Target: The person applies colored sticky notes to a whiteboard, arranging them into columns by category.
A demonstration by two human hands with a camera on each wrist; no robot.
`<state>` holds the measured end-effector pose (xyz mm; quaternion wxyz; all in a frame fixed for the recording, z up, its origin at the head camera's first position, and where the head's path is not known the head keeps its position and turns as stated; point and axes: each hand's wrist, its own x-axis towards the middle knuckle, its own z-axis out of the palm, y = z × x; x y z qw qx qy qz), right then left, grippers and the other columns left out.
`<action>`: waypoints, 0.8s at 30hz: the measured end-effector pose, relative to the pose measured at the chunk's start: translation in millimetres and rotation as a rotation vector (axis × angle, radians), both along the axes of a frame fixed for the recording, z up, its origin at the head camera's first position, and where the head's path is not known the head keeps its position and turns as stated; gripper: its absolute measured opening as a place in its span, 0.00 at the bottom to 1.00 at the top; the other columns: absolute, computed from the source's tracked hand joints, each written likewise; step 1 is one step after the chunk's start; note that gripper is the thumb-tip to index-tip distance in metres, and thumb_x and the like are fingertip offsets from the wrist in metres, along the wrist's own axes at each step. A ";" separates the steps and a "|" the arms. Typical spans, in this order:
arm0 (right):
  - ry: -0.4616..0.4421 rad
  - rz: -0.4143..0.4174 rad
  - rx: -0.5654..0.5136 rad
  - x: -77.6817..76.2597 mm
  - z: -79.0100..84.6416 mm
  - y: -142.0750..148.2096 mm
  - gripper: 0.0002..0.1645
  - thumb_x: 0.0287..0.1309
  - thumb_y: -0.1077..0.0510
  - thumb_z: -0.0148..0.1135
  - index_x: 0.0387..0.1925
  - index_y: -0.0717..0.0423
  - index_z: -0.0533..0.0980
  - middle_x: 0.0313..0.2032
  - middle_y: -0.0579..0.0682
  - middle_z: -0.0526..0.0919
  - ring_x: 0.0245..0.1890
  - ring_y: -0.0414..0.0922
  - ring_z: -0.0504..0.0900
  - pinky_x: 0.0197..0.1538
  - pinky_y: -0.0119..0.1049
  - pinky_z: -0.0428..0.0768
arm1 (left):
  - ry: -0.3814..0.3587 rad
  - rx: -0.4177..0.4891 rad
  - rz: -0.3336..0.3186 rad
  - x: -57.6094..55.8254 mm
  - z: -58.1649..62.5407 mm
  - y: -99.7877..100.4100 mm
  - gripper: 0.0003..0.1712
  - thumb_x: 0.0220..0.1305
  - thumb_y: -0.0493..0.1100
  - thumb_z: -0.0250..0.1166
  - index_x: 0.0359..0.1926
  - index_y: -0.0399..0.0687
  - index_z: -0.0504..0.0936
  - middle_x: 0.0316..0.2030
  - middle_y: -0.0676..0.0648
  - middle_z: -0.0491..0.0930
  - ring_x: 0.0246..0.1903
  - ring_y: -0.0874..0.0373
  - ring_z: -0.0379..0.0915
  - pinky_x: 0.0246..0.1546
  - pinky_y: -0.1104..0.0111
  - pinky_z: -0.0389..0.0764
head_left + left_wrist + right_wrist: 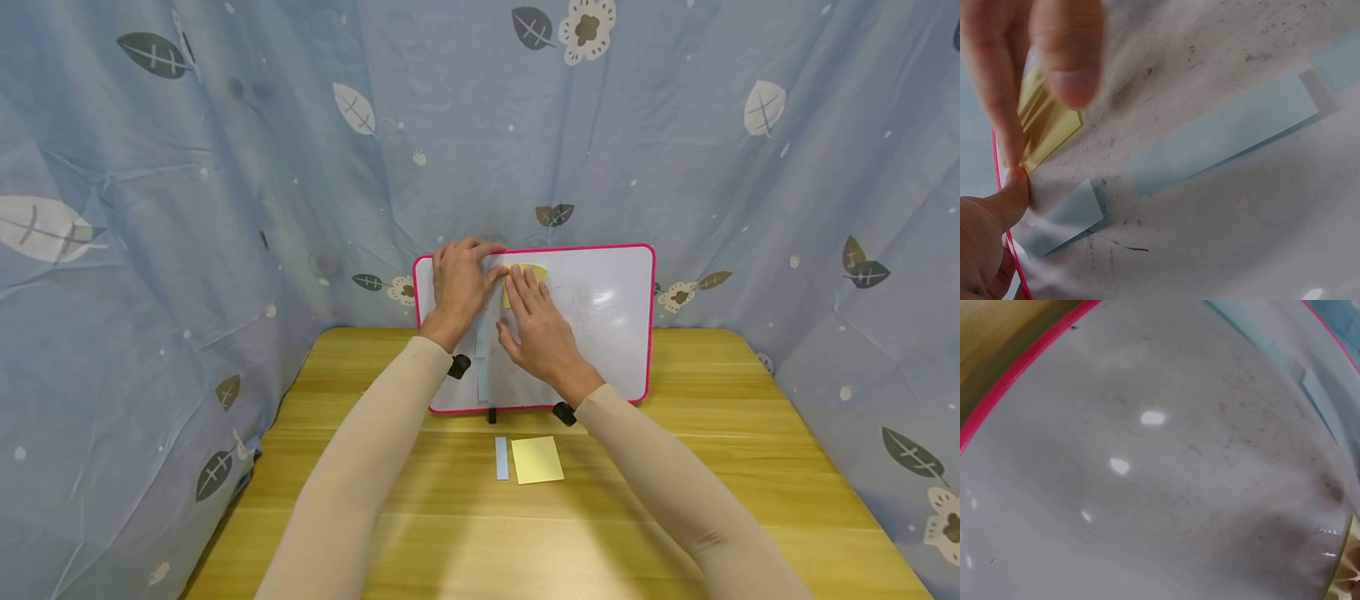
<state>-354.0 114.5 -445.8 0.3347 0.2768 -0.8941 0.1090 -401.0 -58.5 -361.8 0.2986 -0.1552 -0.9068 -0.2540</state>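
While the top edge of the whiteboard (609, 333) is gripped by the left hand (459, 287), a yellow note (1055, 132) is pressed below it by the right hand (542, 332), fingers straight. A yellow square (537, 460) and blue strip (501, 458) are laid on the counter (517, 546).

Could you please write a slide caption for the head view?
Right hand rests on a yellow note on a pink-rimmed whiteboard, the left hand at its top edge.

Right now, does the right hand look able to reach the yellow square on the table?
Probably yes: the yellow square lies uncovered on the table, in front of the whiteboard. But the right hand touches the yellow note, so it would have to leave that first.
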 end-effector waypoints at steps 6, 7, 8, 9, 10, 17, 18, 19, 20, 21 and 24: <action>-0.086 -0.102 0.125 -2.3 -2.0 -2.8 0.56 0.88 0.43 0.63 0.94 0.67 0.47 0.96 0.62 0.44 0.97 0.60 0.48 0.96 0.63 0.55 | 0.039 0.029 -0.019 -9.7 -7.6 -3.7 0.24 0.71 0.56 0.83 0.65 0.62 0.97 0.60 0.49 0.94 0.61 0.45 0.86 0.87 0.44 0.68; -0.090 -0.119 0.137 -2.3 -1.8 -3.4 0.56 0.88 0.42 0.62 0.95 0.65 0.46 0.96 0.61 0.43 0.97 0.59 0.47 0.96 0.63 0.54 | 0.045 0.038 -0.018 -11.7 -9.2 -4.0 0.24 0.70 0.55 0.84 0.64 0.62 0.97 0.60 0.49 0.94 0.61 0.45 0.86 0.87 0.45 0.68; -0.093 -0.134 0.147 -2.3 -1.6 -3.9 0.57 0.89 0.41 0.61 0.95 0.64 0.45 0.97 0.59 0.42 0.98 0.58 0.46 0.96 0.63 0.53 | 0.047 0.044 -0.020 -12.3 -9.1 -4.3 0.23 0.70 0.55 0.84 0.64 0.62 0.97 0.60 0.49 0.94 0.61 0.45 0.86 0.88 0.44 0.67; -0.095 -0.148 0.159 -2.5 -1.5 -4.3 0.57 0.89 0.39 0.60 0.95 0.63 0.43 0.97 0.58 0.41 0.98 0.57 0.45 0.96 0.63 0.52 | 0.046 0.050 -0.023 -12.5 -8.8 -4.5 0.24 0.70 0.55 0.84 0.64 0.61 0.97 0.60 0.48 0.94 0.61 0.45 0.86 0.88 0.44 0.67; -0.097 -0.158 0.165 -2.4 -1.2 -4.4 0.57 0.89 0.39 0.59 0.96 0.62 0.43 0.97 0.58 0.40 0.98 0.56 0.45 0.97 0.64 0.51 | 0.039 0.053 -0.028 -8.3 -6.1 -4.0 0.24 0.71 0.52 0.84 0.65 0.59 0.96 0.61 0.46 0.93 0.62 0.43 0.86 0.89 0.42 0.65; -0.187 -0.226 0.154 -0.2 -1.5 7.5 0.55 0.92 0.39 0.53 0.96 0.58 0.37 0.97 0.53 0.32 0.99 0.54 0.39 0.97 0.63 0.47 | 0.037 0.095 -0.086 -10.9 -9.7 -4.3 0.23 0.71 0.50 0.84 0.64 0.55 0.97 0.59 0.44 0.93 0.61 0.40 0.85 0.91 0.40 0.62; -0.204 -0.235 0.144 0.2 -1.3 11.1 0.55 0.93 0.39 0.52 0.96 0.58 0.36 0.97 0.52 0.31 0.99 0.54 0.38 0.98 0.62 0.47 | 0.037 0.110 -0.096 -13.4 -12.3 -4.6 0.22 0.71 0.50 0.85 0.64 0.55 0.97 0.59 0.44 0.93 0.61 0.40 0.84 0.91 0.40 0.61; -0.219 -0.246 0.136 0.5 -0.7 14.9 0.54 0.93 0.39 0.50 0.96 0.58 0.35 0.97 0.52 0.30 0.99 0.54 0.37 0.98 0.62 0.46 | 0.040 0.120 -0.102 -16.0 -14.8 -5.1 0.22 0.71 0.50 0.85 0.63 0.56 0.97 0.59 0.44 0.93 0.61 0.40 0.84 0.92 0.40 0.61; -0.230 -0.257 0.126 0.3 -0.3 19.1 0.54 0.93 0.40 0.49 0.96 0.57 0.34 0.97 0.52 0.30 0.99 0.55 0.36 0.98 0.62 0.46 | 0.043 0.121 -0.103 -17.4 -16.4 -5.5 0.22 0.70 0.50 0.85 0.63 0.56 0.97 0.58 0.44 0.93 0.61 0.40 0.85 0.92 0.40 0.61; -0.235 -0.269 0.111 -0.1 0.4 23.4 0.54 0.93 0.40 0.49 0.96 0.57 0.34 0.97 0.51 0.30 0.99 0.57 0.36 0.98 0.63 0.46 | 0.044 0.132 -0.109 -20.1 -18.4 -5.9 0.22 0.70 0.50 0.86 0.63 0.57 0.97 0.58 0.44 0.93 0.61 0.40 0.84 0.92 0.40 0.60; -0.237 -0.296 0.070 -2.0 2.9 35.1 0.53 0.93 0.41 0.49 0.97 0.56 0.34 0.97 0.51 0.30 0.98 0.60 0.34 0.97 0.64 0.46 | 0.060 0.127 -0.108 -25.0 -20.3 -7.0 0.22 0.70 0.51 0.86 0.64 0.58 0.97 0.58 0.46 0.93 0.61 0.41 0.85 0.92 0.40 0.59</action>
